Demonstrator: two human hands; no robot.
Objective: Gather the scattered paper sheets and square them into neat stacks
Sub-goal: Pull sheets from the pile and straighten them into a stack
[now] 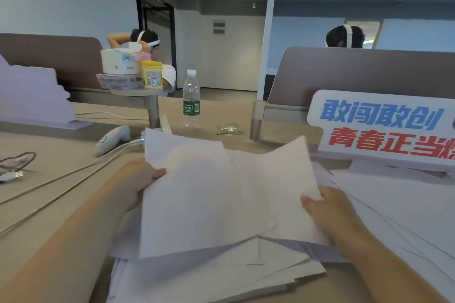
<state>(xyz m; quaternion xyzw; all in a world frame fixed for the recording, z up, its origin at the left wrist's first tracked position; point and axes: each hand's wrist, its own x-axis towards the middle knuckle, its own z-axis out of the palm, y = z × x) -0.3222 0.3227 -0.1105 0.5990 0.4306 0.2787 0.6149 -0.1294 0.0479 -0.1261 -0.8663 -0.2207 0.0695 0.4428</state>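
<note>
I hold a loose bundle of white paper sheets [221,192] lifted above the desk, its sheets fanned and uneven at the top. My left hand [140,179] grips the bundle's left edge with the thumb on top. My right hand [327,209] grips the right edge, thumb over the paper. Under the bundle lies a rough pile of more sheets [221,275] with skewed corners. Further sheets [398,206] spread over the desk to the right.
A white sign with blue and red characters [379,128] stands at the right. A water bottle [191,101], a green wrapper [229,128], a white handheld device [112,139] and cables [61,179] lie on the beige desk [49,204]. Two people sit behind the dividers.
</note>
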